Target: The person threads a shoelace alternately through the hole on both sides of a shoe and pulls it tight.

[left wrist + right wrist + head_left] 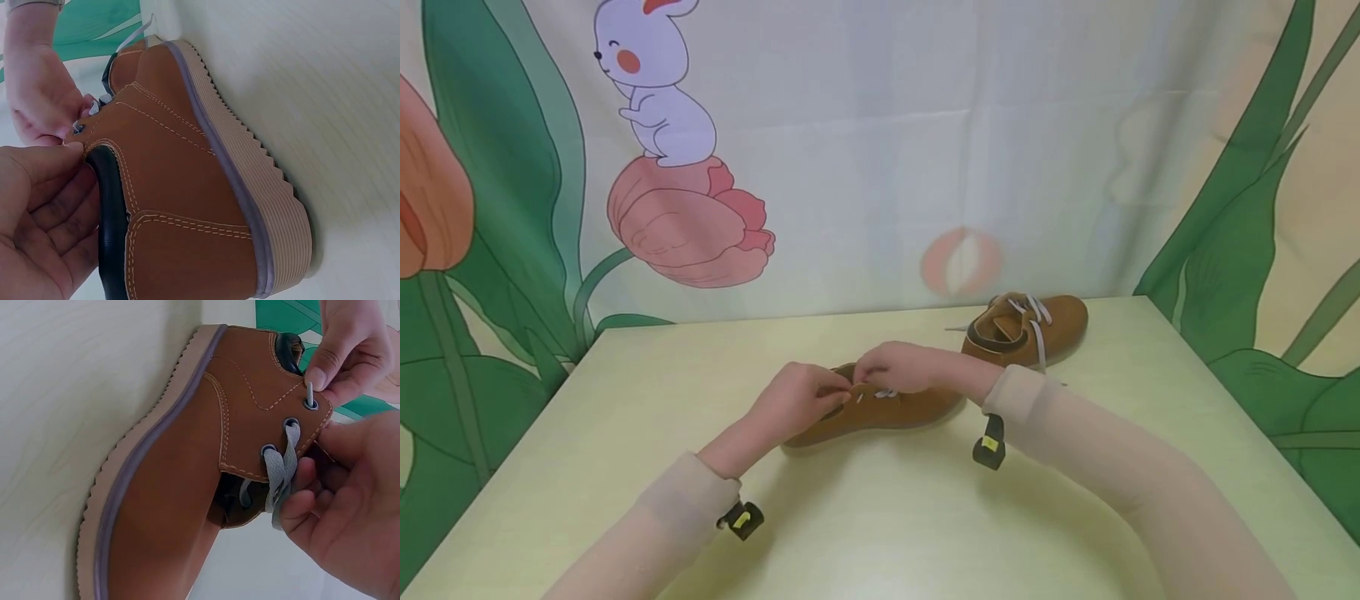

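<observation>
A brown lace-up shoe (pixel 898 410) with a pale ridged sole stands on the table, toe to the right. My left hand (pixel 797 400) pinches the edge of its eyelet flap (pixel 250 431) beside the top eyelet, thumb outside and fingers inside the opening. A short end of the grey shoelace (pixel 310 394) sticks out of that top eyelet; the lace also passes through the two lower eyelets. My right hand (pixel 350 506) has its fingers curled at the inner side of the flap, against the lace; its fingertips are partly hidden behind the leather.
Behind and to the right lies a second brown shoe (pixel 1063 321) with loose grey laces. The pale yellow table (pixel 880 517) ends at a hanging printed cloth (pixel 850 167) with a rabbit and tulips.
</observation>
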`<action>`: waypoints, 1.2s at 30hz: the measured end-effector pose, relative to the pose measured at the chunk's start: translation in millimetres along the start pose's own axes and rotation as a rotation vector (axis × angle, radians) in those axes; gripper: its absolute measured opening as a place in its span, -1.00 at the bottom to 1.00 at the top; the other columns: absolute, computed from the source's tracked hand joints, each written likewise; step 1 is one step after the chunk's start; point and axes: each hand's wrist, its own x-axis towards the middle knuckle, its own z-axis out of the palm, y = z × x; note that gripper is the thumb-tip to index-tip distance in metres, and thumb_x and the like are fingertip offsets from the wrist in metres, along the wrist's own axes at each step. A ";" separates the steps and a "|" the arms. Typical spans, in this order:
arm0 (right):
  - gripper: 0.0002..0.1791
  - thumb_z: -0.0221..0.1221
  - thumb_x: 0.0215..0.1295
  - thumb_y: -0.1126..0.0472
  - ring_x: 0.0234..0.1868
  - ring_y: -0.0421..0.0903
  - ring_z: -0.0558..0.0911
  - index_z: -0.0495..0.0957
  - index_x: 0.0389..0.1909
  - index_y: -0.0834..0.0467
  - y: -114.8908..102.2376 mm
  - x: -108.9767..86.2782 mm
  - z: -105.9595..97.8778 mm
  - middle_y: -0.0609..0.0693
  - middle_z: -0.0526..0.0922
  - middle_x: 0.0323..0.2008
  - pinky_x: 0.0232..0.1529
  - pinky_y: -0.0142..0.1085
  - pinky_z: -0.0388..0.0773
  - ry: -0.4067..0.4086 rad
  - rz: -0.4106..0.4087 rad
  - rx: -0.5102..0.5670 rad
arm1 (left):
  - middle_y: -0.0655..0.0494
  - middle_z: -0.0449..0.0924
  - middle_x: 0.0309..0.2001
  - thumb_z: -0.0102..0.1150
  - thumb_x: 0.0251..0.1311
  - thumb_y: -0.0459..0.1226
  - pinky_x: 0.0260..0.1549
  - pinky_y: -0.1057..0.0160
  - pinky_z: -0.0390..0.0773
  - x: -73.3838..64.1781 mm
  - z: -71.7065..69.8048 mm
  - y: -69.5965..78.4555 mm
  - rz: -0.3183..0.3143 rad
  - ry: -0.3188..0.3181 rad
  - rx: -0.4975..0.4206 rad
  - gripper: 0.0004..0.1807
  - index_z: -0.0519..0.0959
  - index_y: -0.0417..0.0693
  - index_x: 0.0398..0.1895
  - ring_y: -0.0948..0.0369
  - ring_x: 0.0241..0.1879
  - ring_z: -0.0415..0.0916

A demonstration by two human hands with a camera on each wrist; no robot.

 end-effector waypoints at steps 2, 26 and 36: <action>-0.72 -0.03 0.49 0.34 -0.30 -0.19 0.50 0.64 0.00 0.22 0.6 -1.6 4.3 0.08 0.68 -0.15 -0.14 -0.37 0.53 0.024 0.009 0.012 | 0.06 0.73 -0.46 0.31 0.30 -0.35 -0.46 0.40 0.40 -0.2 -0.1 -0.5 -0.022 -0.006 -0.012 -0.90 0.78 -0.18 -0.30 0.33 -0.52 0.38; -0.79 0.19 0.43 0.33 -0.28 0.02 0.74 0.75 -0.08 0.31 -24.9 -28.1 -11.1 0.18 0.82 -0.15 -0.23 -0.37 0.60 0.754 -0.237 0.108 | -0.12 0.79 -0.10 0.28 0.31 -0.36 -0.27 0.31 0.61 -13.8 2.1 -16.7 0.076 -0.143 0.007 -0.67 0.67 -0.31 0.11 0.27 -0.30 0.61; -0.84 0.24 0.37 0.37 -0.38 -0.11 0.66 0.75 -0.13 0.31 -58.6 -51.9 -14.8 0.15 0.83 -0.22 -0.30 -0.42 0.57 0.741 -0.315 0.116 | -0.07 0.80 -0.14 0.26 0.34 -0.33 -0.24 0.28 0.62 -11.8 -1.3 -17.3 0.067 -0.135 0.028 -0.72 0.70 -0.27 0.06 0.27 -0.29 0.60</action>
